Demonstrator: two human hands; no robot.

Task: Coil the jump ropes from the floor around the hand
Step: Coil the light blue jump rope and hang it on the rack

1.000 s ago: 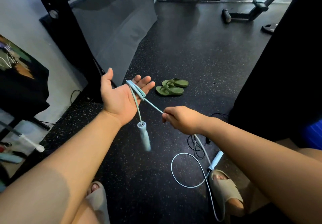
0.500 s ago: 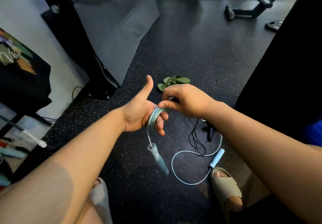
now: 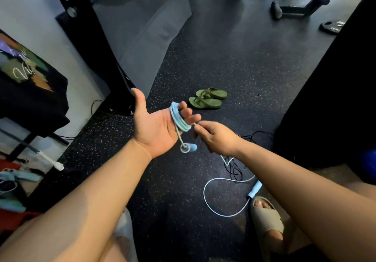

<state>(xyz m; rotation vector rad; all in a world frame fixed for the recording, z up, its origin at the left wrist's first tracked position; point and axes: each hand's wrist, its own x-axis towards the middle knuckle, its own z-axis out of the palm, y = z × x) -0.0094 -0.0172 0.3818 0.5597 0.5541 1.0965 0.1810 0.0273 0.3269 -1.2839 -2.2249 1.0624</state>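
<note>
My left hand (image 3: pixel 154 127) is now turning palm-up, fingers (image 3: pixel 192 117) held straight as a spool for the jump rope (image 3: pixel 179 119) coils. My right hand (image 3: pixel 215 137) is pinching the strand taut, its tail trailing across the floor (image 3: pixel 223 58).

Worn at head height, wide-angle, facing forward and steeply down: left hand (image 3: pixel 154 127) and right hand (image 3: pixel 217 137) close at centre, speckled floor (image 3: pixel 223 58) running far ahead toward gym equipment (image 3: pixel 301 7).
</note>
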